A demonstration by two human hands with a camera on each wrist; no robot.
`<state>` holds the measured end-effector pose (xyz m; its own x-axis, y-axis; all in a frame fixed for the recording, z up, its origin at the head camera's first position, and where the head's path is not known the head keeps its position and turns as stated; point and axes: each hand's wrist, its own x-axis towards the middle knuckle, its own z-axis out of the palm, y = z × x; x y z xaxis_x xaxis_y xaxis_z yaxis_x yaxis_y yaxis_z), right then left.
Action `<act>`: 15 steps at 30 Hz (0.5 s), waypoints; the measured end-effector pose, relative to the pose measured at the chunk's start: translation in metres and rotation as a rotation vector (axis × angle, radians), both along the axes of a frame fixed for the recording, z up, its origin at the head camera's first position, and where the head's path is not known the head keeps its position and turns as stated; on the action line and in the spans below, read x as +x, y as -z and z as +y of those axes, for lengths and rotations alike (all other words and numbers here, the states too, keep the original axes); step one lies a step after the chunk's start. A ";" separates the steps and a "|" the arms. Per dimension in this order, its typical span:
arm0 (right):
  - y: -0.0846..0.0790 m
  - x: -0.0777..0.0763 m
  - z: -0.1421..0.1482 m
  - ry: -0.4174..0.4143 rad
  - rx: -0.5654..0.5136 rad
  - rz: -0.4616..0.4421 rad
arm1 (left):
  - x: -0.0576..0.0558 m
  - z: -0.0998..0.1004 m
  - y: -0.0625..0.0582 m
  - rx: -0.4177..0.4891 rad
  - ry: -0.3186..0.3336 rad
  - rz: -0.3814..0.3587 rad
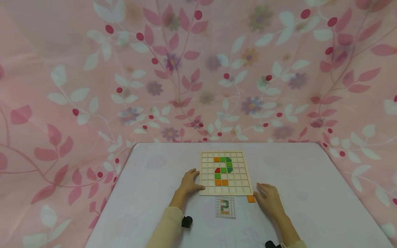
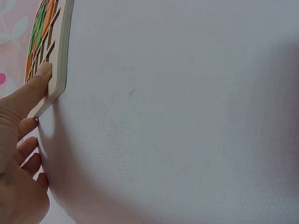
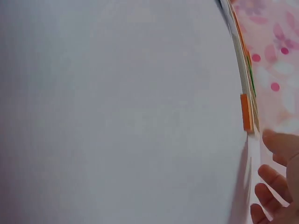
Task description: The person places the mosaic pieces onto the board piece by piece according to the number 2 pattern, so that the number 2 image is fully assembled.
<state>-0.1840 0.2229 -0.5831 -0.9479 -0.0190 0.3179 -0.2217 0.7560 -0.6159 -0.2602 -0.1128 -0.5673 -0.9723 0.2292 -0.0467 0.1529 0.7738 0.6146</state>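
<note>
A pale wooden grid board [image 1: 208, 177] lies on the table, with orange, green and red tiles [image 1: 223, 170] forming a figure like a 2. At its left edge is my left hand [image 1: 189, 182], its thumb resting on the board's rim in the left wrist view and the other fingers beside the edge. One loose orange tile [image 1: 251, 199] sits at the board's near right corner. Just right of that tile is my right hand [image 1: 270, 200], fingers apart and loosely bent, holding nothing. In the right wrist view the thumb [image 3: 280, 142] is close to the board's corner.
A small card [image 1: 225, 207] printed with a grid and a similar figure lies in front of the board. White cloth covers the table [image 1: 149, 193]. Behind it hangs a pink floral curtain [image 1: 204, 69]. Black wrist devices [image 1: 187, 222] show near both sleeves.
</note>
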 end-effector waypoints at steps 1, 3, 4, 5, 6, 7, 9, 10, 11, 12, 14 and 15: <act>0.000 0.003 0.003 0.007 0.001 -0.034 | 0.000 0.000 0.001 -0.002 -0.001 -0.001; 0.001 0.009 0.009 0.012 0.026 -0.094 | -0.001 0.000 0.001 -0.002 -0.002 -0.004; 0.002 0.011 0.010 0.011 0.037 -0.118 | -0.001 0.000 0.001 -0.001 -0.003 -0.008; 0.002 0.013 0.011 0.002 0.044 -0.133 | -0.001 0.000 0.001 0.000 -0.003 -0.009; 0.002 0.015 0.011 -0.008 0.050 -0.145 | -0.001 0.000 0.001 0.002 -0.004 -0.012; 0.002 0.017 0.011 -0.017 0.048 -0.151 | -0.001 0.000 0.001 0.002 -0.002 -0.012; 0.002 0.019 0.008 -0.032 0.045 -0.147 | -0.001 0.000 0.001 0.001 -0.003 -0.015; 0.002 0.020 0.006 -0.038 0.045 -0.141 | -0.001 0.000 0.001 0.000 -0.002 -0.013; 0.002 0.020 0.003 -0.043 0.046 -0.133 | -0.001 0.000 0.001 0.000 -0.002 -0.011; 0.002 0.020 0.001 -0.042 0.055 -0.129 | -0.001 0.000 0.001 -0.002 -0.003 -0.011; 0.002 0.019 -0.004 -0.037 0.066 -0.115 | -0.001 0.000 0.001 0.002 -0.004 -0.009; 0.002 0.019 -0.007 -0.032 0.071 -0.110 | -0.001 0.000 0.002 -0.001 0.000 -0.005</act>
<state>-0.1653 0.2162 -0.5850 -0.9755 -0.0689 0.2088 -0.1808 0.7918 -0.5834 -0.2616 -0.1126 -0.5689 -0.9721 0.2288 -0.0520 0.1494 0.7746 0.6145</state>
